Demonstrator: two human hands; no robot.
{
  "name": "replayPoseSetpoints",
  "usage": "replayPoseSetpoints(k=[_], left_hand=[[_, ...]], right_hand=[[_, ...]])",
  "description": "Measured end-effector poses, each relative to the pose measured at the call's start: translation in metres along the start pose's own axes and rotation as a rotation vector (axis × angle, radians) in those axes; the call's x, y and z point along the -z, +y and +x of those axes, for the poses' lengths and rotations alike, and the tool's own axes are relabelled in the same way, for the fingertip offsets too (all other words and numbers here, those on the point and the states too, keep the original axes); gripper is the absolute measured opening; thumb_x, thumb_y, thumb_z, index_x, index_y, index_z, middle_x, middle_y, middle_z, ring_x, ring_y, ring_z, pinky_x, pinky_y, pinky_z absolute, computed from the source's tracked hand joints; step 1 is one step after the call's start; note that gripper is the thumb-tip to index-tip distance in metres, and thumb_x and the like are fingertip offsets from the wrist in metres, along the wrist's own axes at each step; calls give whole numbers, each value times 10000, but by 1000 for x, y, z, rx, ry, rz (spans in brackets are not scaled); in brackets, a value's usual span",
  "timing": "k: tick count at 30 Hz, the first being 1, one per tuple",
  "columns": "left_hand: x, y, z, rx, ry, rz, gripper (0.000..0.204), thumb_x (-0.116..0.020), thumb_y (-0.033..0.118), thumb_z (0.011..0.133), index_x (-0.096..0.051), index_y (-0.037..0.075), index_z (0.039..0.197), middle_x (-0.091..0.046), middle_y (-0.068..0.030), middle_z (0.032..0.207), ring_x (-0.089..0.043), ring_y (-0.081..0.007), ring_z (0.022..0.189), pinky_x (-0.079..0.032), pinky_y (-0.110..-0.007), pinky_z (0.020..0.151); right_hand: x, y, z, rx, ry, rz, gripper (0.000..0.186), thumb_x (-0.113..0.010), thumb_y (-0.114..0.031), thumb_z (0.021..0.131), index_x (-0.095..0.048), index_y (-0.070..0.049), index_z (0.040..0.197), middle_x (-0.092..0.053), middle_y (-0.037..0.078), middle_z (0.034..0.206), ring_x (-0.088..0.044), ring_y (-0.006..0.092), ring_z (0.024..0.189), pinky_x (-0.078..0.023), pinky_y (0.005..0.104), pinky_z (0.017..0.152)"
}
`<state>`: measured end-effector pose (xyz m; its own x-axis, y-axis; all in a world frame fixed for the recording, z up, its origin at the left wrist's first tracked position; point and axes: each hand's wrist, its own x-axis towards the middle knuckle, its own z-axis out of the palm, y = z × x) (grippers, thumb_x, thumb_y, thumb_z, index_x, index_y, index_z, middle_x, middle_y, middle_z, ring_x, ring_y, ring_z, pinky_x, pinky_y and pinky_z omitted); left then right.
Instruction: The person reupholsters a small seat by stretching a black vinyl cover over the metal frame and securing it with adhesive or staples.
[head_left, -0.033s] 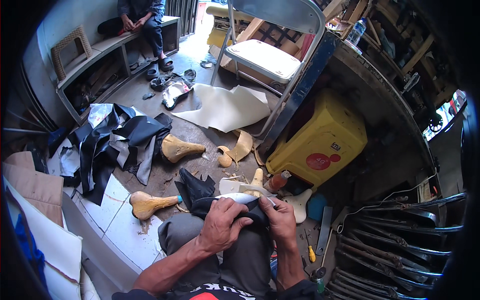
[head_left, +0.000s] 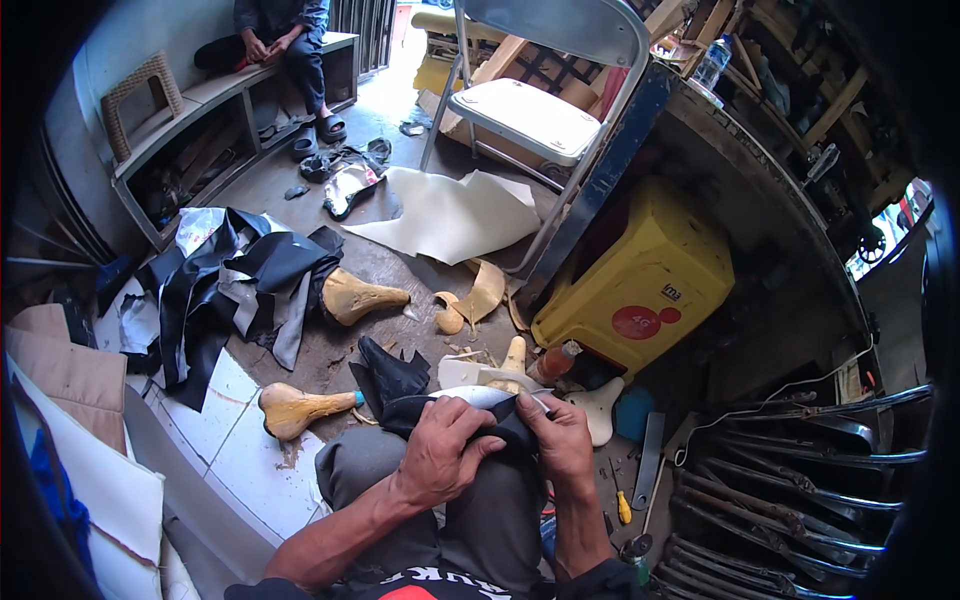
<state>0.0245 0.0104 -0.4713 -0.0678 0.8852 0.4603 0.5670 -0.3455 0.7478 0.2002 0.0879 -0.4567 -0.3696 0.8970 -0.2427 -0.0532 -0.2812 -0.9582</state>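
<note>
Over your lap point(head_left: 485, 520), your left hand point(head_left: 445, 455) and right hand point(head_left: 562, 440) hold black sheet point(head_left: 516, 430), fingers point(head_left: 455, 412) pressed around it; tan saddle-shaped piece point(head_left: 305, 408) at near left.

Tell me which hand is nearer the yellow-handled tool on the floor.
Right. In the picture, the right hand is above and left of the yellow-handled tool; the left hand is farther left. Both hold black material.
</note>
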Motion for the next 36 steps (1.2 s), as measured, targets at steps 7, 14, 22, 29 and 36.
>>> replayPoseSetpoints(k=[7,14,22,29,36], left_hand=[[2,-2,-5,-65,3,-101,400,-858,250,810,-674,53,1105,-617,-101,903,-596,-299,850,-462,-410,803],[2,17,-6,76,-142,-81,388,-887,180,732,-760,145,1097,-479,-28,768,-472,-238,744,-368,-386,712],[-8,22,-59,-134,-131,135,352,-761,60,606,-766,173,940,-512,-31,848,-540,-264,876,-428,-439,797],[-5,20,-53,-177,-112,120,352,-769,82,632,-762,163,974,-518,-52,909,-565,-254,901,-438,-431,764],[-16,17,-55,-253,-11,56,307,-808,64,676,-743,140,966,-620,-68,1025,-644,-266,981,-514,-532,908]], right_hand=[[-5,0,-6,192,47,-186,210,-756,-202,962,-787,-7,1034,-708,34,915,-630,100,855,-500,259,757],[3,-2,-47,653,53,-529,193,-812,-126,854,-788,-53,1031,-661,157,1183,-658,289,1150,-529,358,934],[207,192,-92,-204,720,-1005,325,-710,-222,947,-685,-51,1223,-689,201,1128,-664,359,1066,-522,422,945],[280,344,-133,-568,731,-1169,460,-784,-288,883,-681,-56,1267,-704,238,1165,-646,400,1163,-506,479,999],[300,358,-140,-553,750,-987,395,-851,-262,841,-735,-6,1118,-758,171,1006,-715,259,911,-549,391,836]])
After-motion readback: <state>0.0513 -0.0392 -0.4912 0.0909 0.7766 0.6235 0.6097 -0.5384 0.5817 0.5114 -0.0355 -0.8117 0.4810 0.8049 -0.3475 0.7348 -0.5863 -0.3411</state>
